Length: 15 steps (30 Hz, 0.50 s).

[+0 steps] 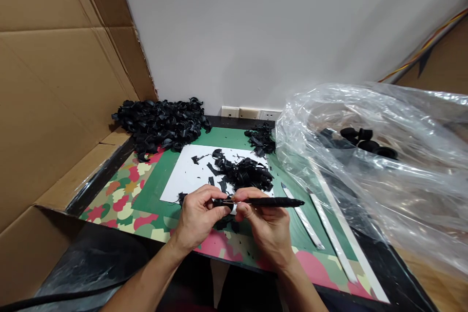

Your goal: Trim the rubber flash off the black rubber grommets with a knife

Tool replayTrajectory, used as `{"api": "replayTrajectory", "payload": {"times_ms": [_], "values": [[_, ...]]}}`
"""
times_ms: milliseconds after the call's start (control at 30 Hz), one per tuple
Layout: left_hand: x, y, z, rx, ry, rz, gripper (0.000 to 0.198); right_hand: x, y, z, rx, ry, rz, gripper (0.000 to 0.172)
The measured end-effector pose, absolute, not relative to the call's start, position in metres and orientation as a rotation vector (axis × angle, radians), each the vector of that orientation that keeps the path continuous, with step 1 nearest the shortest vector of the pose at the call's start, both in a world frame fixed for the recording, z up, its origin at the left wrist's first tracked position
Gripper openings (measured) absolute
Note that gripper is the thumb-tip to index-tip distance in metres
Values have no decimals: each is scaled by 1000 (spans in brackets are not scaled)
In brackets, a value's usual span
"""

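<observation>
My left hand (pixel 197 214) pinches a small black rubber piece (pixel 218 202), most of it covered by the fingers. In my right hand (pixel 269 226) is a slim tool with a black-wrapped handle (pixel 280 202). Its thin metal tip points left and reaches the rubber piece; whether it is a blade or tweezers cannot be made out. Both hands are close together above the near edge of a white sheet (pixel 173 183). Just beyond them, on the sheet, lies a heap of black ribbed rubber parts and scraps (pixel 250 175).
A large pile of black rubber scraps (pixel 164 122) lies back left beside cardboard (pixel 66 58); a smaller pile (pixel 261 139) is behind the sheet. Two white-wrapped blade-like tools (pixel 305 222) (pixel 332 239) lie right. A clear plastic bag (pixel 365 180) holds several round black parts (pixel 367 146).
</observation>
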<state>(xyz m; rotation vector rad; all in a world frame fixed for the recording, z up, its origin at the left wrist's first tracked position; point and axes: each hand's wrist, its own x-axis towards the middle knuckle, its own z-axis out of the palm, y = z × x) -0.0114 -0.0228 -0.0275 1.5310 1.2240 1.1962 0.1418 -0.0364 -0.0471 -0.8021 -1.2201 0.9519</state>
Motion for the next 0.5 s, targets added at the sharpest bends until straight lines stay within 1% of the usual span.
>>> {"api": "replayTrajectory", "payload": {"times_ms": [167, 300, 400, 433, 500], "values": [[-11, -22, -29, 1514, 1239, 1185, 14, 140, -38, -40, -748, -1431, 758, 8], [-8, -24, -28, 1491, 1219, 1160, 12, 141, -41, -36, -762, -1627, 395, 14], [-7, -27, -26, 1481, 1216, 1140, 9, 150, -36, -38, -896, -1418, 113, 17], [-7, -28, -26, 1468, 1225, 1144, 10, 155, -34, -39, -955, -1309, 73, 15], [-7, -28, -24, 1434, 1243, 1164, 11, 162, -30, -40, -1014, -1158, 132, 11]]}}
